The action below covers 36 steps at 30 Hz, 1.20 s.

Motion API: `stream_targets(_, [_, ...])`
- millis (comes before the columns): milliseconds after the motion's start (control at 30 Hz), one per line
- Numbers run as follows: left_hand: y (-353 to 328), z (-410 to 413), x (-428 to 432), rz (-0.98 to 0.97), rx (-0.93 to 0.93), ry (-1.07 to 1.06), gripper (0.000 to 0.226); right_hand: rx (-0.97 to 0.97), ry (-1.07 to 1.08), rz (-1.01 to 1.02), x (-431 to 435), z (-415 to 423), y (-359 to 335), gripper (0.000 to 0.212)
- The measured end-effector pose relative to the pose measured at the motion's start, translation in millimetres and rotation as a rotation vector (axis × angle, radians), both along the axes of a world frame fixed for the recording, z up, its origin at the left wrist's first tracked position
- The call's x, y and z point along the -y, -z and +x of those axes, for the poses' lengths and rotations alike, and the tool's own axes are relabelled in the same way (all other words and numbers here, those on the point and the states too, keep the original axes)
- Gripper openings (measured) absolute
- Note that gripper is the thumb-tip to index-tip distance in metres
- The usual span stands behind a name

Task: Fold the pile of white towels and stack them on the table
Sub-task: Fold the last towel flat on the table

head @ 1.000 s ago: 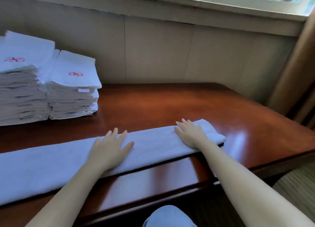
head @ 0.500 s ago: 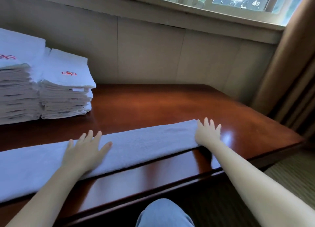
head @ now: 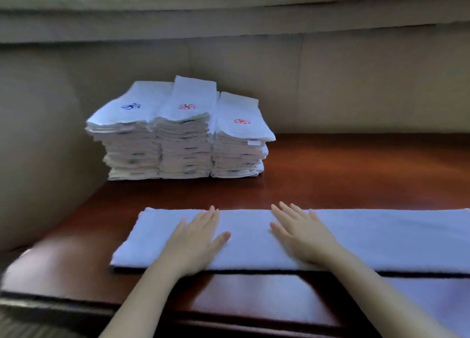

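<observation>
Left hand (head: 198, 238) and right hand (head: 302, 236) lie flat, gripping nothing, likely smoothing the strip-folded towel (head: 381, 238) before folding; finished stacks (head: 178, 134) stand at 11 o'clock.

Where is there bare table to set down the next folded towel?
Bare table right of the three folded stacks, between wall and the flat towel. A narrower strip runs between stacks and towel. The back-left corner is crowded; left hand and right hand lie flat on the towel.

I see a glossy red-brown wooden table (head: 356, 175) standing against a beige panelled wall (head: 368, 83), under a window ledge (head: 229, 15), with soft daylight reflecting on the wood.
</observation>
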<state>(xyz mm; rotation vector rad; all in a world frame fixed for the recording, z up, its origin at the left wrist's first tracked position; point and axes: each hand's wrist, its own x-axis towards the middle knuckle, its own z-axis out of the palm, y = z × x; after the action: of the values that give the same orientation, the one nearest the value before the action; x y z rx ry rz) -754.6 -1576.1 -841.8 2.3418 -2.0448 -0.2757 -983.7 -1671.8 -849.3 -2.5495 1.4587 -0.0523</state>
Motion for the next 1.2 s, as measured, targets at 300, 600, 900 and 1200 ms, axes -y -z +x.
stream_targets(300, [-5.3,111.4,-27.3,-0.244,-0.357,-0.618,0.052,-0.024,0.078,-0.003,0.3,10.4,-3.4,0.057])
stream_targets(600, [-34.9,89.0,-44.7,-0.104,-0.636,-0.885,0.051,0.183,0.146,-0.159,-9.1,11.7,-6.0,0.040])
stream_targets(900, [-78.2,13.1,-20.8,-0.520,-1.374,-0.439,0.008,1.060,0.291,0.253,-29.2,28.7,-35.9,0.022])
stream_targets(1200, [-77.9,-43.7,-1.1,-0.333,-1.269,-0.061,0.019,1.375,0.201,0.825,-35.5,28.8,-31.7,0.014])
